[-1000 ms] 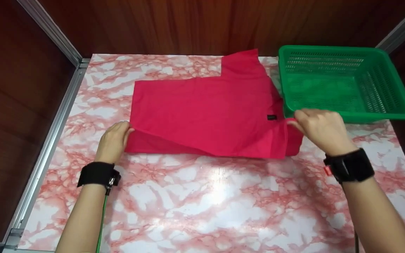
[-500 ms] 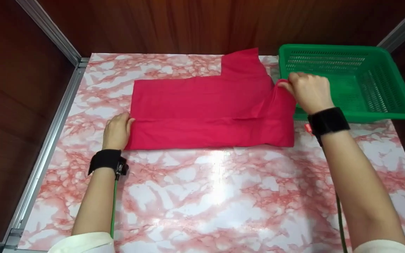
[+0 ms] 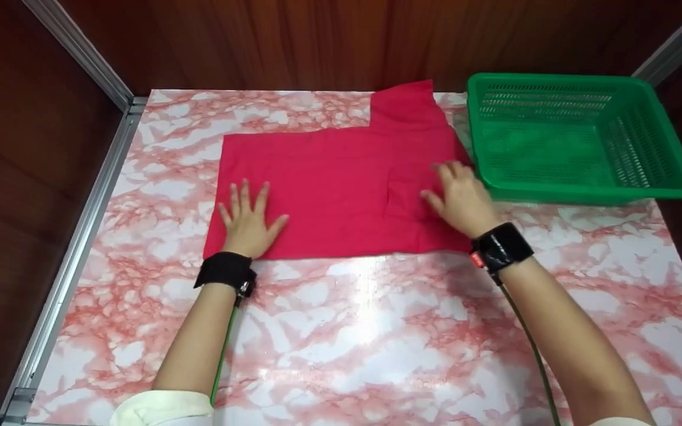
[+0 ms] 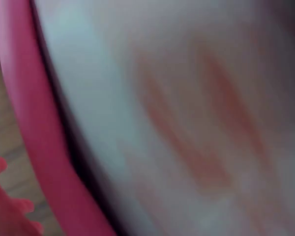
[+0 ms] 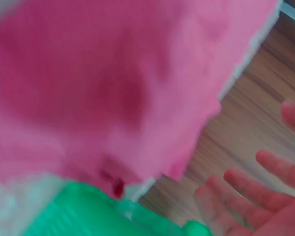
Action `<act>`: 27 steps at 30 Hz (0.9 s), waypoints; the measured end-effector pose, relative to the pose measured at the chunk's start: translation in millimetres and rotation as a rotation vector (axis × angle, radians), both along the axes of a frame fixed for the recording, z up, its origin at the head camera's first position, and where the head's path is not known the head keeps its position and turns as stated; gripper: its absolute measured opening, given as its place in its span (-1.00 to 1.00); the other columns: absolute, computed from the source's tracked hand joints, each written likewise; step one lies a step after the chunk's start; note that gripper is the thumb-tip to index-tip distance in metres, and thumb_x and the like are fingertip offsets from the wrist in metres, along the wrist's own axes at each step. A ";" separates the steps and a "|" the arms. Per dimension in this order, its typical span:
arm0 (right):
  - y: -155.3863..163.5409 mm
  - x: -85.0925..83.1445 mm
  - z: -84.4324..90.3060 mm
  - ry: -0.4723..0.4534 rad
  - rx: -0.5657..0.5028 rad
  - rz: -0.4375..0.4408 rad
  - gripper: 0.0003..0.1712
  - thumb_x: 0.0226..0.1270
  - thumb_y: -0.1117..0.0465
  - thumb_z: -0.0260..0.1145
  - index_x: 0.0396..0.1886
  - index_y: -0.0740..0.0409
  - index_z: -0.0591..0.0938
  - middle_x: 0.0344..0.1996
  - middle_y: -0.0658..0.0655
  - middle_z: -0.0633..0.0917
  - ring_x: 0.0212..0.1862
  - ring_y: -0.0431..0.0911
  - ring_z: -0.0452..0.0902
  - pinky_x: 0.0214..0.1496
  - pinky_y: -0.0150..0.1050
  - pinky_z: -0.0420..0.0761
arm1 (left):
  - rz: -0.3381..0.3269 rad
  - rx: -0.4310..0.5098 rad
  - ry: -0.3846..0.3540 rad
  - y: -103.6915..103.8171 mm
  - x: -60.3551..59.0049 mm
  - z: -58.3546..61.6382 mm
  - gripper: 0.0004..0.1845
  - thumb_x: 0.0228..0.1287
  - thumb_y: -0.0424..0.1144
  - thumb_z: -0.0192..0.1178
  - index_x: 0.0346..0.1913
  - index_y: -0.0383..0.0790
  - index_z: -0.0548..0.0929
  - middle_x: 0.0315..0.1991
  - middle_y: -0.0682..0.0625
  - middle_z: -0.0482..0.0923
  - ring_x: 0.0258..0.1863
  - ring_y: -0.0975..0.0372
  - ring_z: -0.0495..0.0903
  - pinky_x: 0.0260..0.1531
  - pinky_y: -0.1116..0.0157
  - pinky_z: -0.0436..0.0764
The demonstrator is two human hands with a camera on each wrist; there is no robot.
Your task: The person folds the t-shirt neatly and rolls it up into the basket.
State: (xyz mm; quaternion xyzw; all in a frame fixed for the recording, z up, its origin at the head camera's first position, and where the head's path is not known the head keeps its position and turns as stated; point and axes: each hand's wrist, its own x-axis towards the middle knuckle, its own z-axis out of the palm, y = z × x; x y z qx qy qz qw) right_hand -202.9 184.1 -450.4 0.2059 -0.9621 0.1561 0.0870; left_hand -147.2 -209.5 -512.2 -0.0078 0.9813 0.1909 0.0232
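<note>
A red T-shirt point(image 3: 329, 171) lies folded on the table, hem to the left, one sleeve point(image 3: 403, 105) sticking out toward the back wall. My left hand point(image 3: 249, 228) rests on its near left part, palm down with the fingers spread. Over the right part of the shirt is my right hand point(image 3: 465, 198), its fingers slightly bent and pinching no cloth. The right wrist view shows those fingers point(image 5: 258, 196) apart from the pink-looking fabric point(image 5: 113, 98). A small raised fold point(image 3: 389, 192) crosses the shirt just left of the right hand. The collar end is partly hidden behind that hand.
A green plastic basket point(image 3: 584, 192) stands at the back right, close beside the shirt's collar end. Brown wood-grain panels point(image 3: 258, 44) wall the back and sides. The marbled red-and-white tabletop point(image 3: 329, 331) stretches in front of the shirt. A green cable point(image 3: 533, 343) runs along the right forearm.
The right hand carried the near sleeve side over onto the shirt, let go and moved left. The left hand released the hem corner and slid right, now spread flat on the cloth.
</note>
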 end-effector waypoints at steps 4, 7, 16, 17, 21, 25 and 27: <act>-4.2 -2.9 -21.2 -0.226 0.046 0.046 -0.17 0.26 -0.21 0.22 0.37 0.18 0.29 0.36 0.39 0.21 0.39 0.31 0.05 0.24 0.31 0.24 | -0.035 0.021 -0.109 14.5 -11.5 2.6 -0.02 0.14 0.46 -0.08 0.51 0.15 -0.21 0.50 -0.18 -0.51 0.43 -0.15 -0.57 0.20 -0.34 -0.48; -4.3 -9.7 -33.0 -0.399 0.066 0.058 -0.05 0.22 -0.34 0.15 0.47 0.02 0.13 0.48 0.28 -0.06 0.48 0.26 -0.30 0.35 0.35 -0.05 | -0.013 0.027 -0.193 19.4 -19.4 5.0 0.03 0.05 0.54 -0.08 0.50 0.24 -0.25 0.50 -0.14 -0.54 0.43 -0.16 -0.59 0.16 -0.37 -0.52; 1.2 -19.5 -50.1 -0.691 0.249 0.051 0.12 0.13 -0.58 -0.12 0.49 -0.24 -0.37 0.44 0.15 -0.56 0.40 0.22 -0.80 0.22 0.40 -0.61 | -0.005 -0.007 -0.367 22.3 -22.8 5.6 0.16 -0.10 0.58 0.00 0.47 0.29 -0.36 0.46 -0.11 -0.72 0.37 -0.16 -0.74 0.07 -0.39 -0.63; 1.2 -18.8 -50.6 -0.684 0.261 0.052 0.12 0.13 -0.58 -0.13 0.49 -0.24 -0.38 0.44 0.15 -0.57 0.39 0.23 -0.80 0.21 0.39 -0.63 | -0.005 -0.006 -0.364 22.6 -23.0 4.7 0.16 -0.10 0.58 0.00 0.47 0.29 -0.36 0.46 -0.10 -0.72 0.37 -0.16 -0.74 0.06 -0.40 -0.63; 1.8 -16.0 -55.6 -0.653 0.266 0.045 0.12 0.13 -0.58 -0.14 0.49 -0.25 -0.39 0.44 0.15 -0.56 0.39 0.23 -0.80 0.21 0.38 -0.65 | -0.011 0.006 -0.353 22.4 -22.0 1.4 0.16 -0.09 0.57 0.01 0.48 0.28 -0.36 0.46 -0.11 -0.72 0.37 -0.16 -0.75 0.05 -0.41 -0.63; 1.3 -12.2 -58.0 -0.647 0.259 0.048 0.12 0.12 -0.59 -0.16 0.48 -0.24 -0.40 0.44 0.16 -0.56 0.39 0.23 -0.81 0.20 0.39 -0.66 | -0.005 0.003 -0.355 22.1 -18.4 2.1 0.14 -0.08 0.57 0.00 0.47 0.30 -0.36 0.46 -0.09 -0.73 0.37 -0.16 -0.75 0.06 -0.40 -0.62; 1.9 -11.0 -59.4 -0.651 0.256 0.045 0.13 0.11 -0.60 -0.16 0.48 -0.26 -0.41 0.43 0.14 -0.58 0.38 0.21 -0.83 0.20 0.38 -0.67 | -0.004 -0.002 -0.354 22.8 -16.7 3.0 0.13 -0.06 0.56 -0.01 0.47 0.30 -0.36 0.45 -0.09 -0.73 0.37 -0.16 -0.75 0.07 -0.40 -0.61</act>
